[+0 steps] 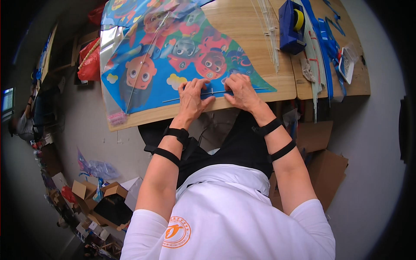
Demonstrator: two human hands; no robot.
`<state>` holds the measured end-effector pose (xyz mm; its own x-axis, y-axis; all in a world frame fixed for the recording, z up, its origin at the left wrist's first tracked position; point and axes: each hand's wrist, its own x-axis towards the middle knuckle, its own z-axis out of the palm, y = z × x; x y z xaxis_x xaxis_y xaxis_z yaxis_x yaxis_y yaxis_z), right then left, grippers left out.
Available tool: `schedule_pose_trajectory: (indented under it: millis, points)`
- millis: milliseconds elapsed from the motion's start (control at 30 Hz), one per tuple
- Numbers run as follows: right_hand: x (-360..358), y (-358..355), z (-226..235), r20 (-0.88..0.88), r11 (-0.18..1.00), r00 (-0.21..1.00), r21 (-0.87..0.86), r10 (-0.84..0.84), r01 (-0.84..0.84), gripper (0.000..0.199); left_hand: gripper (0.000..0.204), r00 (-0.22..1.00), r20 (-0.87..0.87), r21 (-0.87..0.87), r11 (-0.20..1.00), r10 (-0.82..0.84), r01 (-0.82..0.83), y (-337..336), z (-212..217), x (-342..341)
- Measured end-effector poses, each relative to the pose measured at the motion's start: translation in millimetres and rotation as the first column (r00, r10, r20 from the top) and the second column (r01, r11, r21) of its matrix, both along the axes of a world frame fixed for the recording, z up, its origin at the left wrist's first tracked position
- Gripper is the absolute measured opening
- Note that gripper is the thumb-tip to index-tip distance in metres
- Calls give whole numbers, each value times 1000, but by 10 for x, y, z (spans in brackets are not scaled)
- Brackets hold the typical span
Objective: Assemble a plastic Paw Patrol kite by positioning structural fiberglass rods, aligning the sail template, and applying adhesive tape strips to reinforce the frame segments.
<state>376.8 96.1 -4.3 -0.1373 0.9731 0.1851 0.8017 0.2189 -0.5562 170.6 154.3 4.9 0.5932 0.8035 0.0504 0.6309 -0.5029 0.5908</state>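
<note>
A blue kite point(173, 65) printed with cartoon figures lies on the wooden table, its near edge toward me. Along that edge runs a thin grey rod point(171, 100) with a small crosspiece near its middle. My left hand point(193, 99) rests over the rod, fingers curled down and thumb toward the middle. To its right, my right hand point(243, 93) bends its fingers over the same rod. Both hands are closed at the rod, though their fingertips are partly hidden. Another thin rod point(147, 56) lies lengthwise on the kite's left part.
A blue tape dispenser point(291, 28) with yellow tape stands at the right, beside bundled thin rods point(313, 60) and blue strips point(323, 43). A white tray point(346, 65) sits at the table's right edge point(367, 82). Cardboard boxes point(318, 169) lie below.
</note>
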Motion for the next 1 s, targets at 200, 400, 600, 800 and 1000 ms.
schedule_pose_trajectory:
  millis: [200,400,600,800,1000]
  points:
    - [13,-7,-42,-48,999,999,-34,-11,9,26,58,1000,8,-9,1000,-5,5,-6,26,3]
    - [0,-3,-65,-35,999,999,-36,-9,7,20,44,999,-9,-26,999,-36,36,16,-5,-51]
    - [-10,4,-92,-12,1000,1000,2,-15,16,15,24,999,1,15,999,-49,49,5,13,-24]
    - [-18,8,-103,-14,999,999,-17,-35,35,13,20,999,-1,24,999,-32,32,3,-3,-5]
    - [-24,16,-109,-24,999,999,-24,-46,45,12,19,1000,-11,24,1000,-7,7,-1,-19,3]
